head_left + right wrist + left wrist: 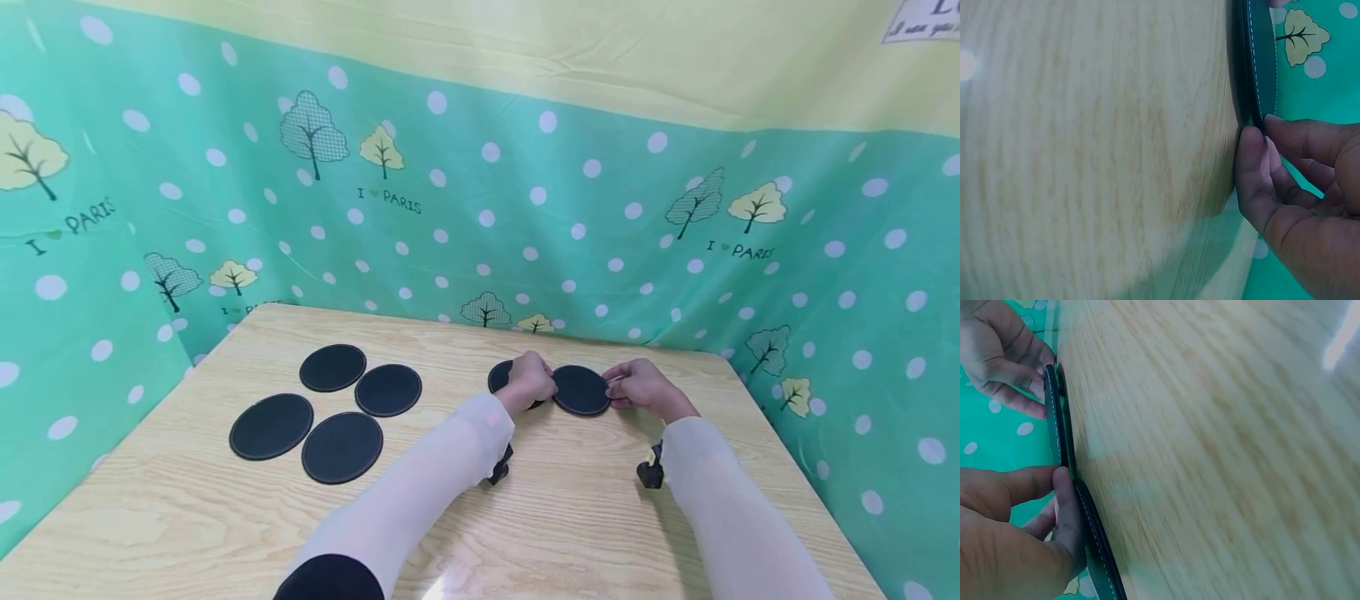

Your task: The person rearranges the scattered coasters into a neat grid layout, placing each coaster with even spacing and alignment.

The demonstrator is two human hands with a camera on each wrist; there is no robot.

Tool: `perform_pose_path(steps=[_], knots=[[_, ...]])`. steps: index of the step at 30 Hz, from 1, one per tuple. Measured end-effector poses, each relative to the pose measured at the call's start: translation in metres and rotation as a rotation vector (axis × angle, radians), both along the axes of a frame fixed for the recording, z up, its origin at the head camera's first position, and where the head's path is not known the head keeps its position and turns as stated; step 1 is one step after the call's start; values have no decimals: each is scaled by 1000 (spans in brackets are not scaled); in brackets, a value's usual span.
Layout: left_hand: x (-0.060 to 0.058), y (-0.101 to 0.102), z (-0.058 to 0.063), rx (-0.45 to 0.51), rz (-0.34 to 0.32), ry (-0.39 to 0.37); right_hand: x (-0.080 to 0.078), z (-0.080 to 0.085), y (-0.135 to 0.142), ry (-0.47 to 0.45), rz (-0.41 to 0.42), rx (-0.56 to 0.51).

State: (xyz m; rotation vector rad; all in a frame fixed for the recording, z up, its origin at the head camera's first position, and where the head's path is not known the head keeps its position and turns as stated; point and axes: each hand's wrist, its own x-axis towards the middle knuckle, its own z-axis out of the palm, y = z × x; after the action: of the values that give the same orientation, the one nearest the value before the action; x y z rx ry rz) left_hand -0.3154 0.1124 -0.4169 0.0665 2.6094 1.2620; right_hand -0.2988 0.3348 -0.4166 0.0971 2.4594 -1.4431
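Both hands pinch one round black coaster (581, 390) with pale stitching round its rim, at the far right part of the table. My left hand (531, 381) has its thumb and finger at the coaster's left edge. At the opposite edge, my right hand (641, 387) grips it between thumb and fingers. In the left wrist view the held coaster (1054, 419) appears edge-on, close over the wood. A second coaster (498, 377) lies just to the left, partly hidden by my left hand; its stitched rim (1099, 544) shows beneath that hand in the left wrist view.
Several more black coasters lie in a loose group at the left, among them a near one (342, 447) and a far one (333, 367). The light wooden table (555, 517) ends at a green dotted curtain (480, 200) behind and at both sides.
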Motion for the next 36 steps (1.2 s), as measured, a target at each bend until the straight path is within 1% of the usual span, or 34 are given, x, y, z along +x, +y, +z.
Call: perform_pose_path(steps=[6,11,15,23,26,30,33,36], knots=[[4,-1,3,-5,-7,14,0,0,0,-1,-2,18],[4,-1,3,-6,-14,24,1,3,-2,0,-4,24],[0,-1,1,-10,-16,14,1,4,-3,8,-5,35],[-10,1,-5,2,-16,-41,4,5,-6,18,-16,63],[-11,1,-6,19,-15,-56,4,4,-6,24,-15,86],[-8,0,-6,56,-15,-50,5,3,-6,22,-17,99],[-5,-1,-6,103,-19,-43,5,3,-6,22,-18,99],[-4,-2,-6,167,-27,-52,5,4,-6,28,-22,109]])
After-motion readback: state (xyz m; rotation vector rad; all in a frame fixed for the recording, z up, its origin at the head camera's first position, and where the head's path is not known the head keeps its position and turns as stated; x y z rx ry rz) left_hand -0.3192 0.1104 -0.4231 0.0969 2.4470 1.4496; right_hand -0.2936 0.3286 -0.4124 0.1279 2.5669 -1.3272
